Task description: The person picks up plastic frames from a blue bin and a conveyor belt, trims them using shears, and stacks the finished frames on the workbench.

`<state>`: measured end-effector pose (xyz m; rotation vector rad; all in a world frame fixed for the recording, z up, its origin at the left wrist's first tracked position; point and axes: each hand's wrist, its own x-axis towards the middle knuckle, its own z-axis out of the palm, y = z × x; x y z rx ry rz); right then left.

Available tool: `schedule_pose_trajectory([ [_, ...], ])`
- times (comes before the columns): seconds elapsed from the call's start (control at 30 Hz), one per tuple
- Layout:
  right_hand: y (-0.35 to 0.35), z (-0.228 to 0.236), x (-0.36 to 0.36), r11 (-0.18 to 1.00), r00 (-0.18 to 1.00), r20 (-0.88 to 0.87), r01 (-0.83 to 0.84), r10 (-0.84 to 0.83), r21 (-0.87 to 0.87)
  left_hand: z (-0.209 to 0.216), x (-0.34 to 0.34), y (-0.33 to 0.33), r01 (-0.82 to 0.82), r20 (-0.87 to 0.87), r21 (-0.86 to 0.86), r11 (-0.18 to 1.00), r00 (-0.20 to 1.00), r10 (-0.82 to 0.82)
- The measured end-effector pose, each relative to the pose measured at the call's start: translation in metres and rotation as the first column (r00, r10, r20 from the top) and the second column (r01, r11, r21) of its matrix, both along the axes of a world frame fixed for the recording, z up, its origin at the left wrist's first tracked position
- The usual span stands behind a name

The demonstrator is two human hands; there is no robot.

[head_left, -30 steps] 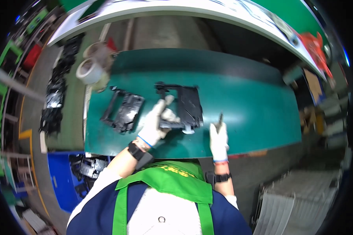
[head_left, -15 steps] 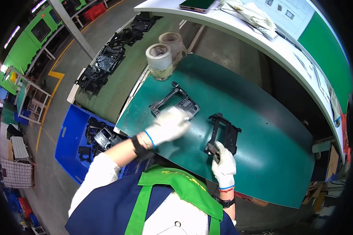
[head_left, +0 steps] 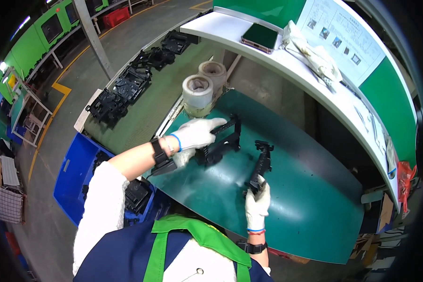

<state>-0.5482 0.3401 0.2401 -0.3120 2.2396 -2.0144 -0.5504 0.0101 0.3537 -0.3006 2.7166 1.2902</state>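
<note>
My left hand (head_left: 195,134), in a white knit glove, is closed on the left side of a black plastic frame (head_left: 223,149). That frame is tilted up off the green tabletop, and the thumb is partly hidden. My right hand (head_left: 257,205), gloved too, is closed round the near end of a second black plastic frame (head_left: 262,162). This one stands on edge, its narrow side showing. Something dark lies between the right fingers, too small to tell from the frame.
Two whitish rolls (head_left: 197,94) stand at the far left corner of the green tabletop (head_left: 310,197). Beyond it, a conveyor belt (head_left: 145,110) carries several black parts. A blue bin (head_left: 75,162) holds more. A white shelf (head_left: 223,26) with a phone (head_left: 260,36) and gloves (head_left: 310,54) curves along the back.
My left hand has reached the left frame and lifted it into a tilt. My right hand has turned the other frame from flat onto its edge. The view has shifted slightly.
</note>
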Motion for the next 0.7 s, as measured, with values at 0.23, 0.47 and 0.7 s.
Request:
schedule_pose_trajectory([
  [0.23,-0.137,-0.007,-0.046,0.994,0.998,-0.040,0.040,-0.044,-0.098,0.001,-0.101,-0.030,-0.091,-0.067,-0.347,0.933,0.995,0.072],
  [0.47,-0.227,-0.020,-0.073,0.993,0.962,-0.267,0.077,-0.051,0.087,-0.002,-0.074,-0.067,-0.121,-0.134,-0.606,0.786,0.990,0.049],
  [0.7,-0.198,-0.040,-0.096,0.991,0.965,-0.238,-0.126,0.112,-0.046,0.001,0.102,-0.144,-0.599,-0.625,-0.238,0.764,0.697,0.352],
])
